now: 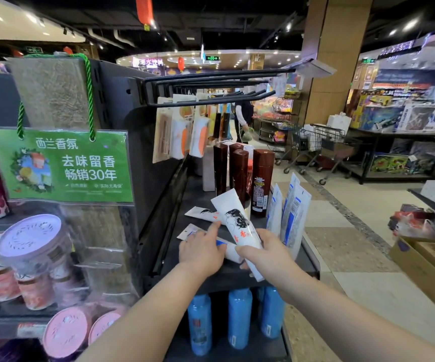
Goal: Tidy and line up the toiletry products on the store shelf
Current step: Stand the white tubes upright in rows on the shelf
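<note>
Head view showed my right hand (266,254) wrapped round the lower end of a white tube (237,220) printed with a head of dark hair. Its flat crimped end tilted up and away over the dark shelf (198,189). My left hand (200,253) lay on a blue-marked tube (190,232) that was flat on the shelf. The forefinger was stretched out, and I could not tell whether the other fingers closed on it. A third tube (202,214) lay just behind. Some upright tubes (293,212) stood at the shelf's right edge, beside the brown bottles (262,178).

I judged the step in hand to be standing the held tube up in a row. To do it well I would grip low, set it down crimp-up with the print facing the aisle, and place it close against its neighbours. I would let go slowly, since soft tubes probably topple easily.
</note>
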Demonstrator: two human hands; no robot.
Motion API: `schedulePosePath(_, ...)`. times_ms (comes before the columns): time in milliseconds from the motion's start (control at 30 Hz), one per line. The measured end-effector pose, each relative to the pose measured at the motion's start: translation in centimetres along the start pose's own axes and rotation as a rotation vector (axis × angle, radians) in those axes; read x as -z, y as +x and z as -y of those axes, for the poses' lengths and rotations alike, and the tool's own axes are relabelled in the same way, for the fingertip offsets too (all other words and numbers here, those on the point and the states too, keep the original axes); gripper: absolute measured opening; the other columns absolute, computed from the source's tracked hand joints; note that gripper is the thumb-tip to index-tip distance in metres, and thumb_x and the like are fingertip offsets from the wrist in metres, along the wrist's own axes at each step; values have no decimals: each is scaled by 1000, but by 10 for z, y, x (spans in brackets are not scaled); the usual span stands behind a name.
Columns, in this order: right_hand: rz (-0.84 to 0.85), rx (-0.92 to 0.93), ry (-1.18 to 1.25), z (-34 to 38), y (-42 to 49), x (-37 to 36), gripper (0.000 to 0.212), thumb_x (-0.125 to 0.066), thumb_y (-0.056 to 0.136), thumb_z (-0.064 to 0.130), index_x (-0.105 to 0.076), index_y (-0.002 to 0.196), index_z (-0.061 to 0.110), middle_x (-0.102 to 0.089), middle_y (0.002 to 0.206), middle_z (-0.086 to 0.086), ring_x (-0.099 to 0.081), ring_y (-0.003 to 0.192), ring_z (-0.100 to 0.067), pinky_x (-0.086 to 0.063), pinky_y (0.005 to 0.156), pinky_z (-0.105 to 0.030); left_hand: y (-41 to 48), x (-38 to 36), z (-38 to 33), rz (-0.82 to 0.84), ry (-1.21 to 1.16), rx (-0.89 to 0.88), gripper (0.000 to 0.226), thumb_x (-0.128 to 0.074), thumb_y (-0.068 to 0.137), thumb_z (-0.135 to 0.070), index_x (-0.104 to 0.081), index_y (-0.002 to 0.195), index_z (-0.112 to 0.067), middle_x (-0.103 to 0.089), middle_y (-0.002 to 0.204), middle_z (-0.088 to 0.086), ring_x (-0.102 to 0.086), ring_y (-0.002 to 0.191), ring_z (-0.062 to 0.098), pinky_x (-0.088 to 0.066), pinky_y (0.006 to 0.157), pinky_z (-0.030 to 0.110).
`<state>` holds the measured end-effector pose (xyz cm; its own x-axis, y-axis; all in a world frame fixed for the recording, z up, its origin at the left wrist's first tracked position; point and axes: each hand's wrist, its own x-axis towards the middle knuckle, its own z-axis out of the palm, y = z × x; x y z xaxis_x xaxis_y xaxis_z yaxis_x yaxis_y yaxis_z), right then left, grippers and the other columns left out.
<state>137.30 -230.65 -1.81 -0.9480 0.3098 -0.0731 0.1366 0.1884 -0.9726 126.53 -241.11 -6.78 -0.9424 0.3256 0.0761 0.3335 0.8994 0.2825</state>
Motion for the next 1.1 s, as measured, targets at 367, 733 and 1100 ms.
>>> schedulePosePath(367,-7,-33,66,-2,-12,2,30,-64,82,15,-49,107,19,-64,94,-3,-62,71,-14,-46,47,-14,13,12,-10,231,175,105,60,-26,80,-73,-39,117,-27,-58,121,6,-52,114,25,-37,90,38)
schedulePosePath(733,6,-33,64,-3,-16,-9,40,-63,85,18,-47,121,16,-64,107,-6,-64,67,-11,-49,52,-19,-3,16,15,217,-216,26,55,-43,85,-26,-37,138,-39,-45,142,1,-49,124,22,-43,100,32)
schedulePosePath(1100,-27,98,205,35,-29,15,11,-58,89,32,-59,97,25,-70,81,0,-62,52,-8,-49,50,-24,-53,21,10,-105,-1434,-22,22,-48,94,-11,-51,101,-32,-63,101,6,-59,81,16,-48,69,30)
